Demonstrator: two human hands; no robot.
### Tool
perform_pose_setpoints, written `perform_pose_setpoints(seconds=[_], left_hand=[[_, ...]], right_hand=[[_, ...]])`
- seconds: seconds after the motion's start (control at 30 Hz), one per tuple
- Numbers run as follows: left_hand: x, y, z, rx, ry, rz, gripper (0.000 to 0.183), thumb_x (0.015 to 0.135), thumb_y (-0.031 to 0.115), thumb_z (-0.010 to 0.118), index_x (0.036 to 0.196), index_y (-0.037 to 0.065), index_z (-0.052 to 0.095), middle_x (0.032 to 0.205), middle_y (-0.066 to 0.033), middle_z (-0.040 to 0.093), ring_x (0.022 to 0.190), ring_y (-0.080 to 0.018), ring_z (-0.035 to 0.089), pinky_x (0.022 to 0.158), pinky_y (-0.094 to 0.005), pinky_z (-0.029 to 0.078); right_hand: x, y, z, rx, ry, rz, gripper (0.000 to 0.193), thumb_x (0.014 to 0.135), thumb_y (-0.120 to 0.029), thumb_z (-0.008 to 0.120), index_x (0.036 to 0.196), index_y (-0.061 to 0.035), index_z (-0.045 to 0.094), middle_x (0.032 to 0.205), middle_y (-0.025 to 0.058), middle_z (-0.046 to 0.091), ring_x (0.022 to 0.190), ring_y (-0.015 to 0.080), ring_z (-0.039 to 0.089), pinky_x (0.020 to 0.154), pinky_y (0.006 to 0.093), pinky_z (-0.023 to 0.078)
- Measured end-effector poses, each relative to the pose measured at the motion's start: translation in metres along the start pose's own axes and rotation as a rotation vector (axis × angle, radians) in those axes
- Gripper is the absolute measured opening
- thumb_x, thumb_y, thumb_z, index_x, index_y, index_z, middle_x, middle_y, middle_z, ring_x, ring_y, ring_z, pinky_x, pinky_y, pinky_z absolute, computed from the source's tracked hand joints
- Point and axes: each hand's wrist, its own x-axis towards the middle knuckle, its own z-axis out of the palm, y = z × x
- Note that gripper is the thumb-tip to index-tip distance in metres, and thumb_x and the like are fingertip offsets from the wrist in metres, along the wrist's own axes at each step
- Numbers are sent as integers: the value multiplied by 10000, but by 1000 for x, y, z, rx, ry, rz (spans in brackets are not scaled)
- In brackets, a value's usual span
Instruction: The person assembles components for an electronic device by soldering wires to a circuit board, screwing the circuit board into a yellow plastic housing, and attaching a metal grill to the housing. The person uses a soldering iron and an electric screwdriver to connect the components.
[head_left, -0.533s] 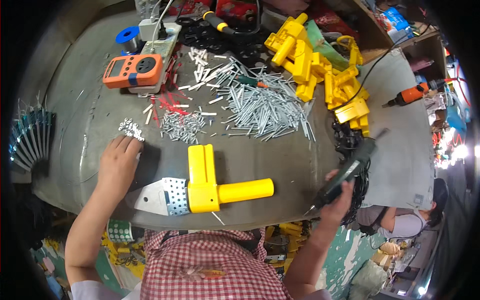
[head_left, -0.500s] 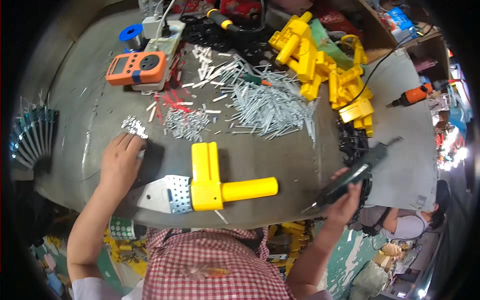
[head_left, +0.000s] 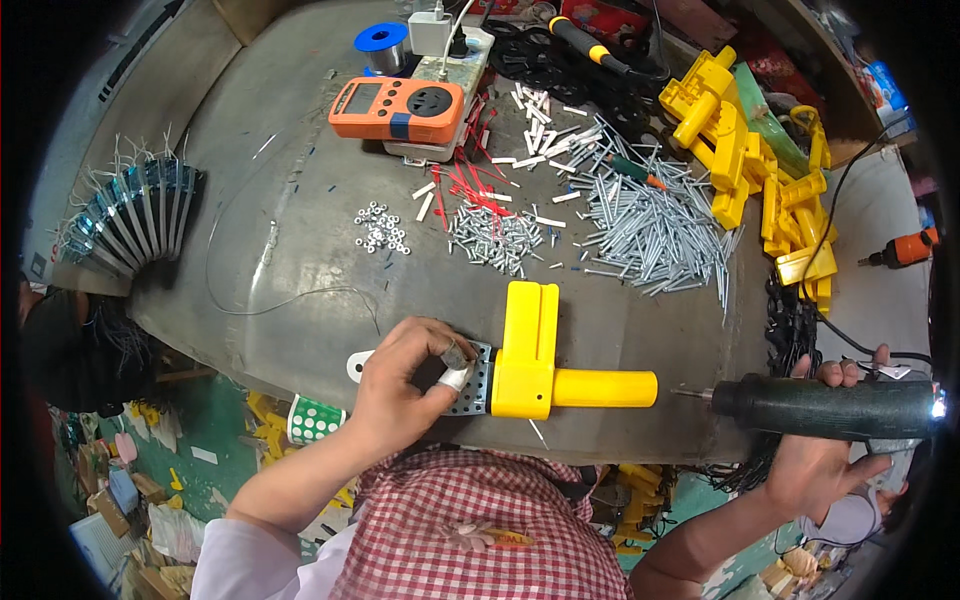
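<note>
My left hand [head_left: 405, 375] is over the metal end of a yellow plastic tool housing [head_left: 523, 365], its thumb and fingers pinched together. Grey and white coverings show at its fingertips, and anything between them is too small to make out. Beneath these fingers lies a perforated metal plate [head_left: 480, 385], partly hidden by the hand. The housing rests flat near the front edge, its round handle pointing right. In my right hand [head_left: 815, 455] is a dark green electric screwdriver [head_left: 825, 407], held level with its bit pointing left at the handle's end.
Small nuts [head_left: 382, 230], short screws [head_left: 495, 240] and long screws [head_left: 650, 220] lie in heaps beyond the housing. An orange multimeter [head_left: 397, 110] and a solder spool [head_left: 382, 48] stand at the back. Yellow housings [head_left: 740, 150] are stacked at the right, and a fan of wired strips [head_left: 135, 215] sits left.
My left hand has gone from the nut heap to the metal plate. My right hand has turned the screwdriver level, bit toward the housing. The whole view has shifted.
</note>
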Motion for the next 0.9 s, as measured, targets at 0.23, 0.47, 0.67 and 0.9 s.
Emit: perform_pose_setpoints(seconds=[0.23, 0.47, 0.67, 0.9], left_hand=[[2, -3, 3, 97, -8, 69, 254, 630, -51, 621, 852, 45, 543, 917, -85, 613, 966, -258, 568, 886, -382, 426], [4, -3, 5, 168, 7, 77, 216, 646, -3, 632, 826, 68, 536, 893, -38, 639, 970, -241, 568, 1004, -505, 324], [3, -4, 5, 172, -20, 59, 187, 723, 46, 645, 828, 77, 493, 890, -31, 641, 969, -204, 552, 1047, -488, 246], [4, -4, 6, 144, -10, 44, 181, 728, 36, 631, 828, 76, 486, 881, -35, 635, 960, -197, 553, 1074, -494, 211]], right_hand=[[2, 25, -2, 225, -79, 109, 952, 775, -548, 587, 1440, -73, 97, 1118, 131, 385, 1122, 285, 379, 1077, 597, 80], [-7, 73, -7, 399, 134, 203, 876, 789, -495, 580, 1426, -68, 156, 1156, 78, 417, 1154, 240, 383, 1097, 534, 68], [-16, 86, -17, 321, 172, 227, 595, 899, -348, 530, 1361, -60, 289, 1016, 39, 476, 1031, 183, 454, 1047, 478, 236], [-15, 93, -23, 342, 311, 218, 440, 888, -283, 564, 1257, -91, 420, 923, 41, 531, 921, 177, 508, 973, 447, 346]])
